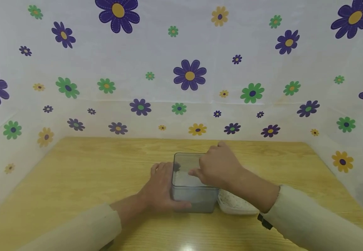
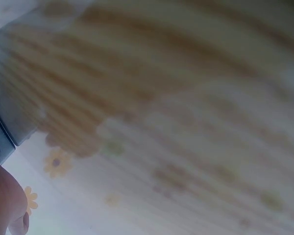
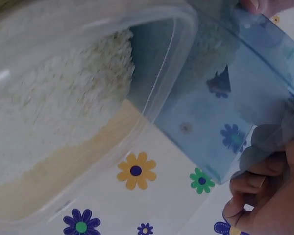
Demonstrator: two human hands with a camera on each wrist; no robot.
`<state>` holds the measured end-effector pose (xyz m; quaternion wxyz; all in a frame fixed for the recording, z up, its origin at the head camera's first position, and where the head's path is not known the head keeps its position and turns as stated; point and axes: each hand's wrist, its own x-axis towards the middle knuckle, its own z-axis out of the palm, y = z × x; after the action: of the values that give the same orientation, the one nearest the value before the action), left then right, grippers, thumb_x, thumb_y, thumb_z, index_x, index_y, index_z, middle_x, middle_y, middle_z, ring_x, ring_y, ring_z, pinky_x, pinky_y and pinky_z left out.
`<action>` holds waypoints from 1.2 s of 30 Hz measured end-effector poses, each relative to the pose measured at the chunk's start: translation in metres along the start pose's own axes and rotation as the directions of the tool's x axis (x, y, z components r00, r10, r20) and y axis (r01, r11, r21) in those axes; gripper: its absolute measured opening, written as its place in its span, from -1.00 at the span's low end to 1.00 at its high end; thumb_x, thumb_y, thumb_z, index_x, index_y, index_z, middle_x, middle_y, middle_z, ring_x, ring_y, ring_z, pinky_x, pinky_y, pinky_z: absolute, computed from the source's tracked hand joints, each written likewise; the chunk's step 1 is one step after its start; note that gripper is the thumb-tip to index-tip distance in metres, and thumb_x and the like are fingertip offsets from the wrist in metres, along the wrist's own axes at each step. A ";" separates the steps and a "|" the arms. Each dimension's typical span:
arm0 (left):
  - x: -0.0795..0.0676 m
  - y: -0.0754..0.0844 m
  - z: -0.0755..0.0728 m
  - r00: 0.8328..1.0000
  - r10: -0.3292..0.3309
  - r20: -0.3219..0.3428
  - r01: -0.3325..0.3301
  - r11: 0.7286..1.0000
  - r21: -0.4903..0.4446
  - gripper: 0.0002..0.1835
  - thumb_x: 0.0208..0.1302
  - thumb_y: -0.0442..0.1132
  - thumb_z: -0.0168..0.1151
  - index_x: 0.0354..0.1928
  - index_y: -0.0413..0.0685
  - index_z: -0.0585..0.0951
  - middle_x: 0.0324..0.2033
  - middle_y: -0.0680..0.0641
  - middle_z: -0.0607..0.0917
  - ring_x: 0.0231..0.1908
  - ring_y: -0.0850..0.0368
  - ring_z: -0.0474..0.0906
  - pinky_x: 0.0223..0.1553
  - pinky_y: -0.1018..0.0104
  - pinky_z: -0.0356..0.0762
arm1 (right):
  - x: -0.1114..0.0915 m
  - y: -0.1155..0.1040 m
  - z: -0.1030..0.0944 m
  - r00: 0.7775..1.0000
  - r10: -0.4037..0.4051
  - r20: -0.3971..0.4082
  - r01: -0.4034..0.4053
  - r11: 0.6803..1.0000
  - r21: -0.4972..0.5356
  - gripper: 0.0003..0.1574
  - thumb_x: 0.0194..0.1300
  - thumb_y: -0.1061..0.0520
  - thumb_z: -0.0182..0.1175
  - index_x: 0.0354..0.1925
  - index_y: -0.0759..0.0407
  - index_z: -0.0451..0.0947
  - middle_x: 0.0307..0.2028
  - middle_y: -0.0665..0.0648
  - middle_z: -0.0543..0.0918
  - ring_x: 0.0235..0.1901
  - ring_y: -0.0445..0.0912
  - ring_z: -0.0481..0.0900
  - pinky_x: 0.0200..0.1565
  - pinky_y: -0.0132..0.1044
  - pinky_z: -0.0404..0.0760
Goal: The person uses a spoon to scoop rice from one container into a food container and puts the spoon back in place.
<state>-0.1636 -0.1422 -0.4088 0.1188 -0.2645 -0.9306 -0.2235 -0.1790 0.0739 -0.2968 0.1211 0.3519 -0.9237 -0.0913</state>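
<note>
A translucent blue-grey plastic box [image 1: 194, 200] stands in the middle of the wooden table. My left hand [image 1: 160, 186] holds its left side, with the thumb across the front. Over the right part of the box top is my right hand [image 1: 220, 165], fingers curled and thumb pointing left. In the right wrist view, its curled fingers [image 3: 255, 183] are partly seen through the blue plastic; whether they pinch an edge is hidden. A clear plastic tub [image 1: 237, 211] of white rice [image 3: 73, 98] sits to the right of the box, under the right forearm.
The wooden table [image 1: 106, 157] runs back to a white flower-printed cloth [image 1: 156, 48], which also hangs at both sides. A small black device [image 1: 264, 221] sits under the right sleeve. Much of the left wrist view is blurred.
</note>
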 end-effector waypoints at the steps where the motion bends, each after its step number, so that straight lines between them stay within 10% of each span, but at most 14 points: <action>1: 0.000 0.000 0.000 1.000 0.000 -0.001 0.000 1.000 0.005 0.15 -0.16 0.63 0.22 0.28 -0.08 0.25 0.04 -0.02 0.48 0.10 0.03 0.34 0.17 -0.13 0.09 | 0.001 -0.002 0.000 1.000 0.006 0.015 -0.007 1.000 0.008 -0.20 0.35 -0.41 0.10 -0.84 -0.04 0.24 -0.81 -0.11 0.15 -0.66 -0.14 0.26 -0.32 -0.18 0.34; 21: 0.002 0.003 -0.001 1.000 0.002 -0.013 -0.002 1.000 -0.004 0.13 -0.19 0.57 0.32 0.25 -0.10 0.28 0.05 -0.03 0.49 0.11 0.02 0.34 0.19 -0.15 0.07 | 0.000 0.000 -0.007 0.990 0.120 0.079 -0.133 0.971 0.197 -0.21 0.44 -0.34 0.03 -0.85 -0.04 0.27 -0.81 -0.11 0.24 -0.71 -0.17 0.27 -0.33 -0.05 0.41; 36: 0.002 0.004 -0.003 1.000 -0.005 -0.011 0.005 1.000 -0.019 0.13 -0.20 0.56 0.33 0.24 -0.12 0.28 0.02 -0.04 0.49 0.09 0.03 0.35 0.18 -0.11 0.07 | -0.012 0.017 -0.003 0.978 0.179 0.112 -0.210 0.864 0.457 -0.20 0.46 -0.26 0.04 -0.87 -0.04 0.18 -0.83 -0.14 0.14 -0.73 -0.23 0.10 -0.58 -0.36 0.09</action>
<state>-0.1628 -0.1399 -0.4046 0.1209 -0.2621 -0.9284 -0.2340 -0.1800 0.0936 -0.2912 0.0110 0.2725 -0.9527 0.1343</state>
